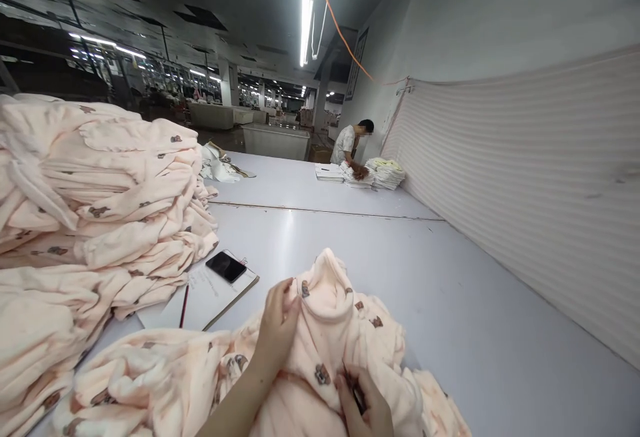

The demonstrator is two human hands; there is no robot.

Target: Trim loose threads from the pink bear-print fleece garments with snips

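A pale pink fleece garment (pixel 330 317) printed with small brown bears lies bunched on the white table (pixel 450 304) right in front of me. My left hand (pixel 277 330) pinches a raised fold of it near the collar. My right hand (pixel 363 404) sits lower on the same garment, fingers closed around a small dark tool that looks like thread snips, its tip against the fabric. More of the same pink fabric (pixel 150 377) spreads out to the left under my forearm.
A tall stack of folded pink garments (pixel 95 204) fills the left side. A clipboard with paper (pixel 210 294), a black phone (pixel 226 266) and a red pen (pixel 184 307) lie beside it. A person (pixel 350 144) handles folded stacks (pixel 385 174) at the table's far end. A striped wall (pixel 525 190) runs along the right.
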